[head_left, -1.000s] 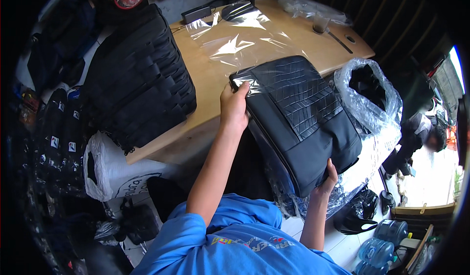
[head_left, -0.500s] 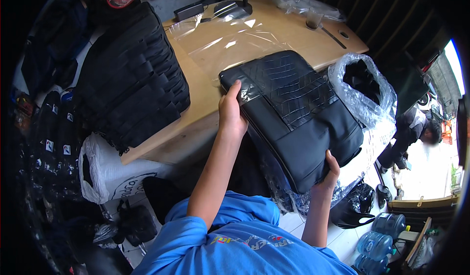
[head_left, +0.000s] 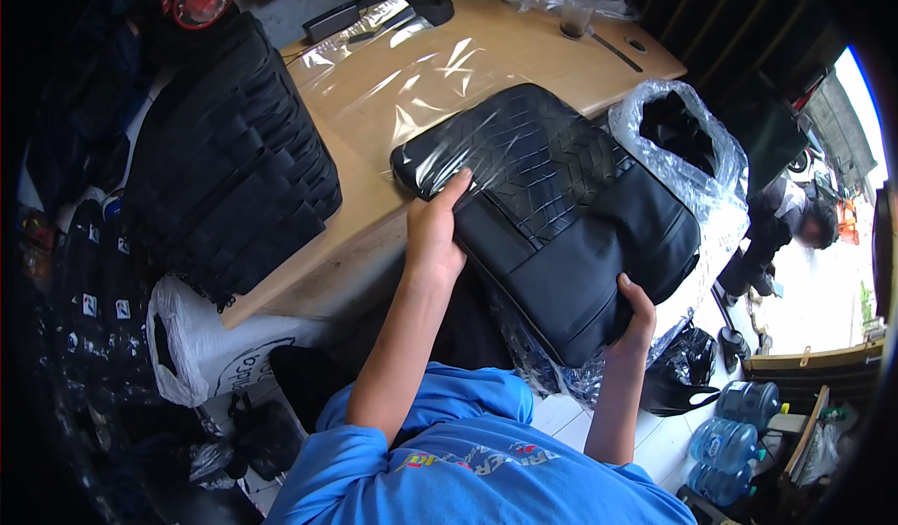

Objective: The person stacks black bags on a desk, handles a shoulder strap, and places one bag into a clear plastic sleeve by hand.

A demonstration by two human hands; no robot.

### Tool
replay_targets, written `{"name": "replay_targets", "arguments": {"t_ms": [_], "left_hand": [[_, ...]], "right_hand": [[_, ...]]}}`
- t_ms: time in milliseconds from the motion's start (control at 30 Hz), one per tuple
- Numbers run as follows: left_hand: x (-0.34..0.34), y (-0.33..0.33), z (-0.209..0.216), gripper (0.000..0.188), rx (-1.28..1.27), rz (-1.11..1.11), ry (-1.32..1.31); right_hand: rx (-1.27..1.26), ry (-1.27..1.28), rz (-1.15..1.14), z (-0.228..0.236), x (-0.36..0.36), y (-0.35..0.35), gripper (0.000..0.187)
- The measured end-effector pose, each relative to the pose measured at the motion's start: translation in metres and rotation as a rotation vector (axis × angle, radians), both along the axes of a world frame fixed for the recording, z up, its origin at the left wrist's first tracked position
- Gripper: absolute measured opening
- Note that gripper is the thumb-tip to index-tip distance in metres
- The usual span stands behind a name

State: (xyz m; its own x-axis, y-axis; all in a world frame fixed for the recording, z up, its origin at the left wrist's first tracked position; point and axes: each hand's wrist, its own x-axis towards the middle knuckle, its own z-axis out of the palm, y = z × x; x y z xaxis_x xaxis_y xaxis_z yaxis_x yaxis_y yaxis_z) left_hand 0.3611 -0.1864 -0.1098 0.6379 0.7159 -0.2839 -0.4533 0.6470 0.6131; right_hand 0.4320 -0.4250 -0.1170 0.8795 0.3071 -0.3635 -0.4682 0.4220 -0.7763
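A flat black bag [head_left: 561, 263] with a crocodile-textured panel is tilted in front of me, held by both hands. My left hand [head_left: 437, 230] is closed on its left edge, thumb on top and fingers hidden below. My right hand [head_left: 635, 315] grips the lower right end, its thumb showing on the near side. Clear plastic film [head_left: 449, 81] stretches from the table over the bag's far left corner, and shiny folds lie beside my left thumb. I cannot tell whether the film goes round the underside.
Stacked black bags [head_left: 238, 165] stand on the left of the wooden table [head_left: 365, 235]. A plastic bag [head_left: 720, 170] with black contents is at the right, near a cup [head_left: 573, 26]. Water jugs [head_left: 725, 443] sit on the floor lower right. A person [head_left: 781, 221] is outside.
The bag has shifted slightly left, and more clear film now covers its far left corner. My left hand has moved a little lower and stays on the edge. My right hand keeps its hold.
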Motion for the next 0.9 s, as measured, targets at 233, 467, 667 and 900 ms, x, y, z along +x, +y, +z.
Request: {"name": "replay_targets", "arguments": {"t_ms": [233,467,667,900], "left_hand": [[-0.073,0.000,0.055,0.048,0.622,-0.279,0.529],[0.122,0.065,0.084,0.029,1.933,-0.145,0.228],[0.201,0.062,0.069,0.050,2.224,-0.569,0.428],[0.201,0.046,0.055,0.050,2.132,-0.472,0.377]], "right_hand": [[0.037,0.060,0.043,-0.020,0.016,-0.029,0.035],[0.008,-0.054,-0.023,-0.035,0.031,-0.026,0.052],[0.026,-0.157,-0.002,-0.036,0.037,-0.032,0.048],[-0.076,-0.049,0.003,0.007,0.032,-0.016,0.042]]}}
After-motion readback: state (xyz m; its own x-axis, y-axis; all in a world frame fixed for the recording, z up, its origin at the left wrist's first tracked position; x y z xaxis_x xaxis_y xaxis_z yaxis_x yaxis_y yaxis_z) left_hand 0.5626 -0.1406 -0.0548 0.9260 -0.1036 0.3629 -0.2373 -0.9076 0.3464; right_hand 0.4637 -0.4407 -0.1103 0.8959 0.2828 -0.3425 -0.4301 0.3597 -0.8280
